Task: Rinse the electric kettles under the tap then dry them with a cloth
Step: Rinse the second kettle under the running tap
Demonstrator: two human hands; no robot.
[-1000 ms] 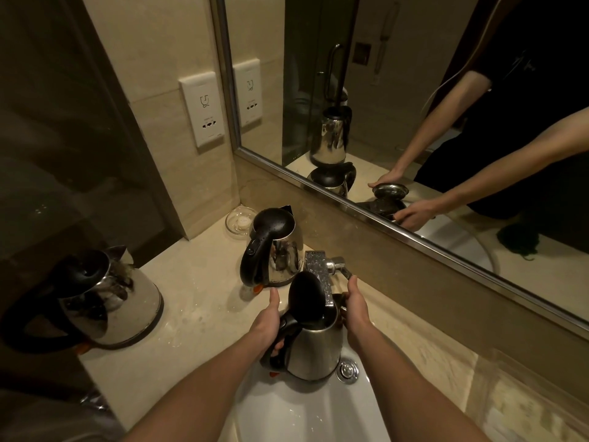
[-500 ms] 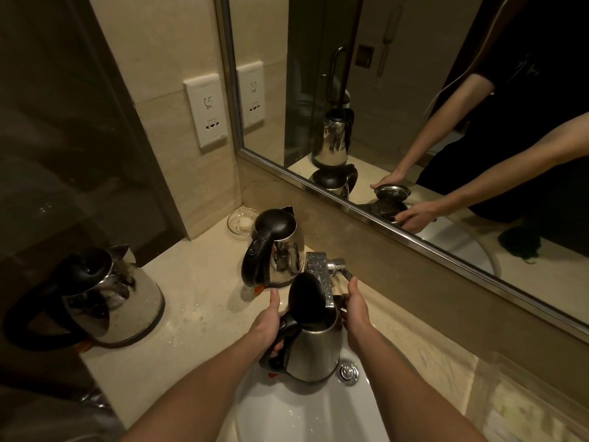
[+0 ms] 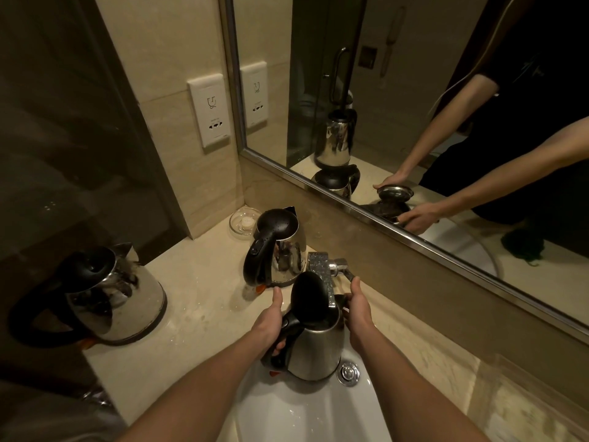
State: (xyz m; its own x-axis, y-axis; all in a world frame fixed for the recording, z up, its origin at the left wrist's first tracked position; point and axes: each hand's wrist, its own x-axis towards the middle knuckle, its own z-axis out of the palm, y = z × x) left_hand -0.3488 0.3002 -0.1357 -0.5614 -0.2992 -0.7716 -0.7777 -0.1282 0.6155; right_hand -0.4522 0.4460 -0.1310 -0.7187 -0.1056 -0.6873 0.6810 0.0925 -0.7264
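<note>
A single wide-angle head view looks forward and steeply down from above the near edge of the surface (image 3: pixel 197 301), close over the sink (image 3: pixel 287 416). It faces the back wall, where the mirror (image 3: pixel 414 122) shows the same scene from the far side.

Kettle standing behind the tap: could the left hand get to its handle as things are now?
Probably not yet. The left hand grips the handle of the open kettle over the sink. Once freed, the path looks clear: the standing kettle has its handle turned toward that hand.
</note>
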